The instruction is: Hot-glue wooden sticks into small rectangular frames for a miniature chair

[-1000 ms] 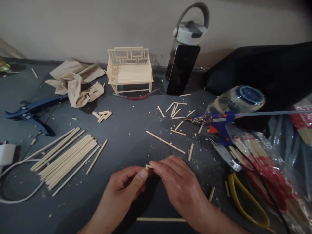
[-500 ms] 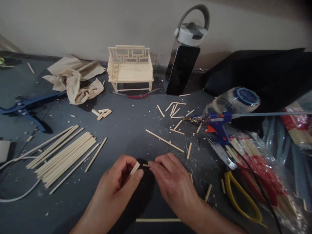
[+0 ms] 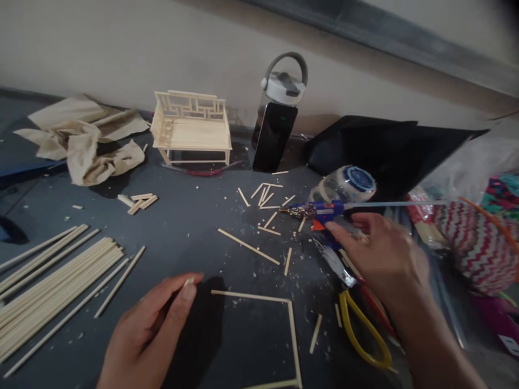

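My left hand (image 3: 152,329) pinches a small wooden stick piece (image 3: 188,281) between thumb and forefinger; only its end shows. My right hand (image 3: 381,248) is at the blue glue gun (image 3: 324,210), its thumb over the handle and its fingers apart behind it. The gun lies on its side with an orange trigger and a clear glue stick in its back. In front of me, thin sticks form an angular frame (image 3: 292,329), partly cut off by the lower edge. A small wooden bench model (image 3: 198,132) stands at the back.
Bundled sticks (image 3: 68,286) lie at left, near crumpled brown paper (image 3: 87,140). A phone (image 3: 274,138) leans on a bottle (image 3: 284,86). Short offcuts (image 3: 265,197) lie mid-table. Yellow-handled pliers (image 3: 365,335), a jar (image 3: 344,186) and knitted fabric (image 3: 478,232) are at right.
My right hand has left the spot beside my left and moved right to the glue gun. The stick frame is now uncovered. The view has turned right.
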`<state>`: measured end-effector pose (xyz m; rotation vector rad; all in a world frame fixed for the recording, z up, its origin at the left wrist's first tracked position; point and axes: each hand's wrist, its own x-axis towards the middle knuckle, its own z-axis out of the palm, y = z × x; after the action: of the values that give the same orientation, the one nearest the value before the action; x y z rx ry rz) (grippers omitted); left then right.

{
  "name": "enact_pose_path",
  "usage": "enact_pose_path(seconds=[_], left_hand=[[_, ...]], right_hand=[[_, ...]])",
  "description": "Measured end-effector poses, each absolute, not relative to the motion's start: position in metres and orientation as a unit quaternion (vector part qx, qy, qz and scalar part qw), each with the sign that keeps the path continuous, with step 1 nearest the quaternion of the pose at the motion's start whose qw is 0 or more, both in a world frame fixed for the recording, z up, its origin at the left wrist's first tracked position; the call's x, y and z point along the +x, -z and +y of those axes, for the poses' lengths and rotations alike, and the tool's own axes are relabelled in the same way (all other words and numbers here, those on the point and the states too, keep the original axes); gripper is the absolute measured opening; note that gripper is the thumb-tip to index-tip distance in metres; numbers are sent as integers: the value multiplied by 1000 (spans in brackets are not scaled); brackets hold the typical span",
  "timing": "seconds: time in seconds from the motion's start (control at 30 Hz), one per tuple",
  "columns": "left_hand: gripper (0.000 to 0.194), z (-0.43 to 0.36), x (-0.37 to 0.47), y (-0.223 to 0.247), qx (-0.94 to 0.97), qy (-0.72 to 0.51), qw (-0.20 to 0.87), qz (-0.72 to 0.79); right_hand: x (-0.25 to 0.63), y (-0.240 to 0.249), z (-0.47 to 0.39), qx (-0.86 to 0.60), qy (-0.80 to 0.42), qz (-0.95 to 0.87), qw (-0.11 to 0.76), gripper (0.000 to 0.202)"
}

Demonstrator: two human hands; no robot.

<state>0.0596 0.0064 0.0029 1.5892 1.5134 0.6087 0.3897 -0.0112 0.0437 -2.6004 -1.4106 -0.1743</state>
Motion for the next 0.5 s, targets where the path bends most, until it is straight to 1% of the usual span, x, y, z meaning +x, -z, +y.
enact_pose_path(seconds=[0.03,0.1,0.17,0.23,0.3,0.37,0.4,0.43,0.5], left_hand=[[34,6,61,-4,617,-236,433,614],[37,7,65,-5,590,-230,462,621],[37,8,67,-6,588,-233,484,605],[33,8,69,-6,602,-230,493,585],[26,8,68,-5,630,-227,474,572],[18,7,66,-3,673,-233,427,557],[15,6,65,-2,700,-241,397,542],[13,6,64,0,726,-247,368,525],[15,4,62,2,767,-249,323,496]], right_hand=[[392,-35,-9,-884,15,-454,112,46],[393,-21,-6,-884,-55,-427,182,45],[389,-18,-5,-871,-97,-413,247,38],[381,-24,-7,-853,-149,-388,314,31],[371,-36,-15,-819,-238,-330,404,28],[358,-46,-27,-784,-302,-288,459,22],[352,-49,-33,-764,-322,-299,472,20],[347,-51,-39,-751,-357,-316,457,21],[337,-50,-48,-757,-374,-363,396,23]])
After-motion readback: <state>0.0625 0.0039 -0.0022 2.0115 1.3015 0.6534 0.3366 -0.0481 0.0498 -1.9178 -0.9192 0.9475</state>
